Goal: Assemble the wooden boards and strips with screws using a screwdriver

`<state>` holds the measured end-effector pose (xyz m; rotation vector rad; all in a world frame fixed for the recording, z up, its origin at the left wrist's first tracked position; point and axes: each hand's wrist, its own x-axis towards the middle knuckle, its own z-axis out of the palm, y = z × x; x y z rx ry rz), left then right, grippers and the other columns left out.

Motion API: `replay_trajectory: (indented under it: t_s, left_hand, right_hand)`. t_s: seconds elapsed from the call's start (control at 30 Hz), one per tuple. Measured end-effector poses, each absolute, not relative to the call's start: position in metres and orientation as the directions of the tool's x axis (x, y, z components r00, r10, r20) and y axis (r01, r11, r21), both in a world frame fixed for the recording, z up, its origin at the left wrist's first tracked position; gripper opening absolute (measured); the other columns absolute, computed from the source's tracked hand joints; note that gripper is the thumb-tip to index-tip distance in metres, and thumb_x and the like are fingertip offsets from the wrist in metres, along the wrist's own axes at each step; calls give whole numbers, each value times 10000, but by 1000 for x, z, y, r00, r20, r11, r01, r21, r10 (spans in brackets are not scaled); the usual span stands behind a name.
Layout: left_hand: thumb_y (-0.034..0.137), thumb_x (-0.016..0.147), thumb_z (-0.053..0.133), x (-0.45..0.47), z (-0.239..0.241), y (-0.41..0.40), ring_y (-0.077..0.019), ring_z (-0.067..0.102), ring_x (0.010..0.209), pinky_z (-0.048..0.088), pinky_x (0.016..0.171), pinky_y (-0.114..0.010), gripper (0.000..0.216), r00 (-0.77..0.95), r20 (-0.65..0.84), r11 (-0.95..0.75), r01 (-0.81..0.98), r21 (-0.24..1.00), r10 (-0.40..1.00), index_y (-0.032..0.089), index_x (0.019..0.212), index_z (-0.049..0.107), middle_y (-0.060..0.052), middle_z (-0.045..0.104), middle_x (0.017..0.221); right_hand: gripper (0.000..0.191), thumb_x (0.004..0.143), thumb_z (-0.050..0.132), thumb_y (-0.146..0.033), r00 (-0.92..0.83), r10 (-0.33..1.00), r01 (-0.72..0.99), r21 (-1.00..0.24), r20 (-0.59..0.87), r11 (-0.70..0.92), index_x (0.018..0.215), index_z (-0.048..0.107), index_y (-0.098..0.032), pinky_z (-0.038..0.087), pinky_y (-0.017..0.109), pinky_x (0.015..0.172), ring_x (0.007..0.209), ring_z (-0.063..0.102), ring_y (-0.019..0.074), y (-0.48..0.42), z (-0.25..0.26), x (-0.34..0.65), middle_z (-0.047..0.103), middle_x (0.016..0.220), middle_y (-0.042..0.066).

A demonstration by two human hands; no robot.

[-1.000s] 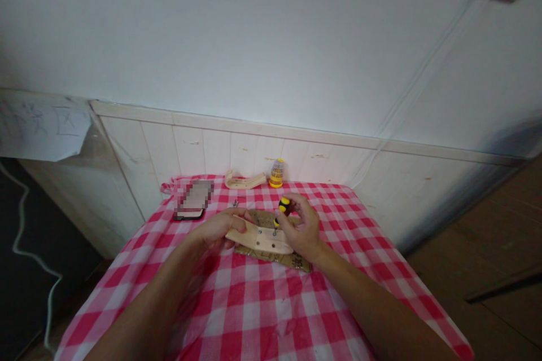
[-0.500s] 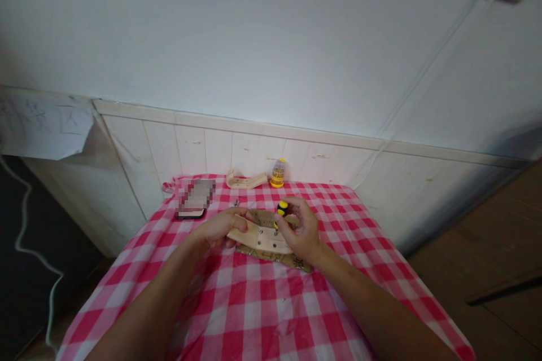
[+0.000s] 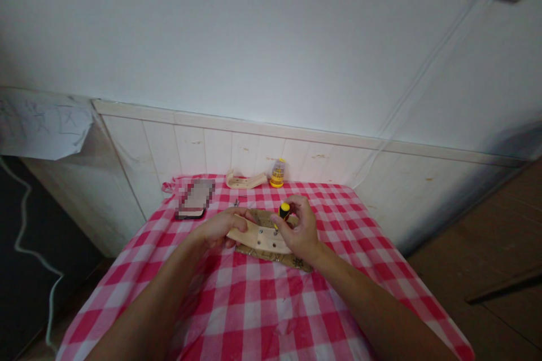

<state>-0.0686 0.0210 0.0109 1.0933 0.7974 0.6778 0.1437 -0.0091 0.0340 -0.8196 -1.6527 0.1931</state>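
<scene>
Tipped a bit since before, the screwdriver [image 3: 284,212] is pinched by the right hand [image 3: 304,232] over the wood [image 3: 266,238], gripped by the left hand [image 3: 222,226], likely for steadiness.

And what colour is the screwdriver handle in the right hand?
The screwdriver handle is yellow and black, seen best in the head view.

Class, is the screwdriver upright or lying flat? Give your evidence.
Upright, leaning slightly: the right hand holds the screwdriver with its yellow-and-black handle uppermost and its tip down at the wooden piece.
</scene>
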Motion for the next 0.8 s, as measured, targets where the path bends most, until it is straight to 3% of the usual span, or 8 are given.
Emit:
replay_trajectory:
  t_s: [0.4,0.8]
  left_hand:
    - [193,491,557,-68,16,19,-73,372,306,220,274,-183,327,541,-236,309,-48,950,807,150,812,606,25,588,528]
    - [182,497,564,-65,20,17,-88,439,363,213,302,-185,333,539,-234,318,-66,946,809,153,825,613,19,589,585]
  right_hand:
    - [259,787,744,-215,-17,623,379,-572,782,727,967,560,-247,520,257,589,646,604,143,-9,38,142,603,765,-31]
    - [321,796,795,-324,-93,756,369,-683,648,631,1103,715,-285,618,271,684,789,744,177,-7,27,143,766,949,9]
